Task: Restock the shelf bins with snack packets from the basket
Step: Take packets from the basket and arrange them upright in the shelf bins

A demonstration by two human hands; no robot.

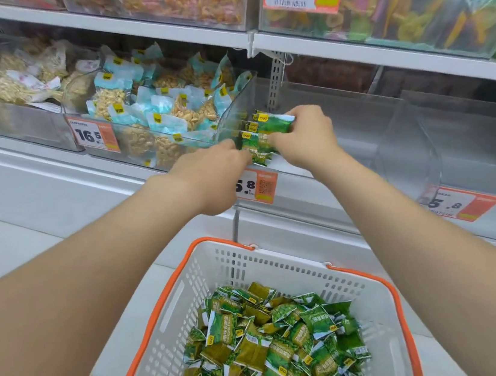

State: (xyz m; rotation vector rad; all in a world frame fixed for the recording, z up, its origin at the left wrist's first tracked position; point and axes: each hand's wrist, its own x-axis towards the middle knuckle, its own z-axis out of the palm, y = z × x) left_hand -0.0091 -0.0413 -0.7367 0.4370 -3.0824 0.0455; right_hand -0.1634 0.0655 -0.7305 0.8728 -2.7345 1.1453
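A bunch of green snack packets (260,137) is held between my two hands at the front of a clear shelf bin (359,129). My left hand (216,173) grips the packets from the left and my right hand (305,133) grips them from the right. Below, a white basket with an orange rim (174,308) holds many more green packets (276,342). The inside of the bin behind my hands looks mostly bare.
Left of the bin stands a clear bin of pale blue nut packets (161,111) with a 16.5 price tag (93,135). More clear bins (455,141) run to the right. Orange price tags (257,186) hang on the shelf edge. Upper shelves carry other snacks.
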